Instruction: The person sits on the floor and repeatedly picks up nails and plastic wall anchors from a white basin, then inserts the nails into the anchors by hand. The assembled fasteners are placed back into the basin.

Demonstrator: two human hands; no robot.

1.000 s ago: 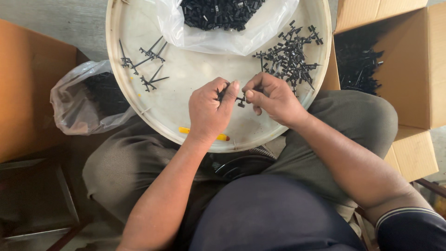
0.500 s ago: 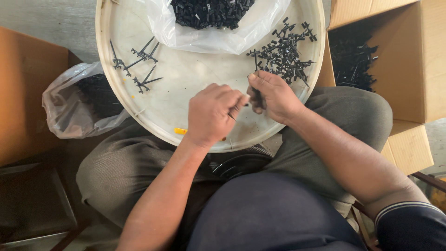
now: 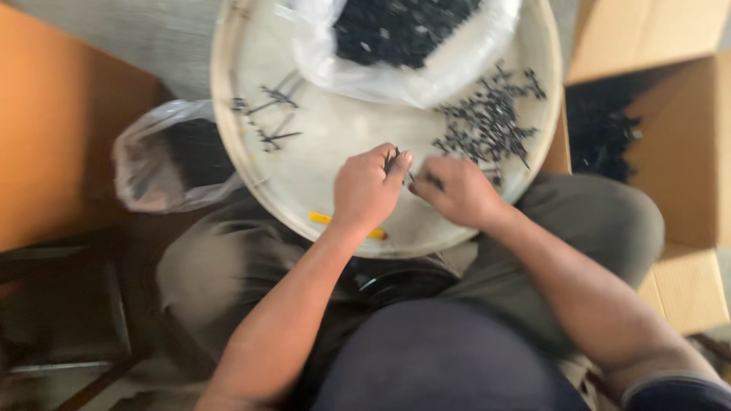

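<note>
clear plastic bag (image 3: 164, 164) holding dark parts, left of centre | open cardboard box (image 3: 670, 144) with black parts inside, right edge | orange board (image 3: 53, 144), left edge | yellow pen-like stick (image 3: 320, 219), lower centre | grey trousers (image 3: 601, 228), lower half | dark frame (image 3: 68, 365), lower left corner

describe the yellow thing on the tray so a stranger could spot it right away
Find the big round white tray on the person's lap. At its near rim, under the left hand, lies a short yellow stick. It is the only bright-coloured thing there; the other small parts are black.
</note>
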